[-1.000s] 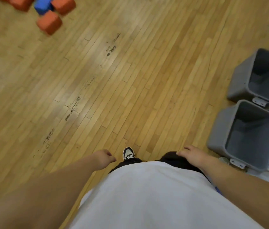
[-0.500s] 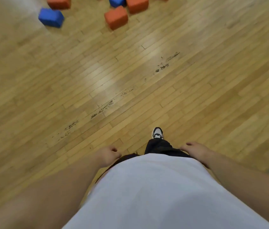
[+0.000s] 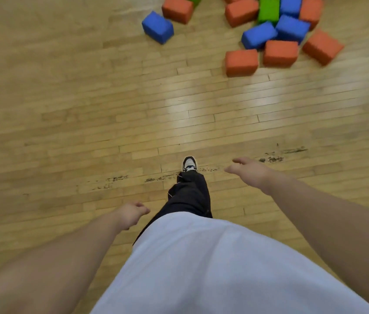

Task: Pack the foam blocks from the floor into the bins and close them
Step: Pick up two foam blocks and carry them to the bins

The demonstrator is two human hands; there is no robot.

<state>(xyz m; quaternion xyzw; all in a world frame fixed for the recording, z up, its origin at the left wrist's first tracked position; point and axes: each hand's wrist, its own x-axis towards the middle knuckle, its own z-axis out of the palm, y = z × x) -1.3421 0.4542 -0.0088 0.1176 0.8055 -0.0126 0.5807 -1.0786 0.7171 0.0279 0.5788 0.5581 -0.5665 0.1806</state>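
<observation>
A pile of foam blocks lies on the wooden floor at the top of the view: several orange ones, the nearest an orange block (image 3: 241, 63), several blue ones, with one blue block (image 3: 157, 27) apart at the left, and a green block (image 3: 268, 9). My left hand (image 3: 131, 213) hangs low beside my leg, fingers loosely curled, holding nothing. My right hand (image 3: 248, 172) reaches forward with fingers spread and empty, well short of the blocks. No bin is in view.
The wooden floor (image 3: 65, 109) stretches between me and the blocks, with dark scuff marks (image 3: 276, 156) across it. My foot in a white and black shoe (image 3: 189, 164) steps forward at the centre.
The view has swung left, away from the grey bins, which dropped out of sight. The block pile has come closer and to the upper right. My right hand has lifted forward.
</observation>
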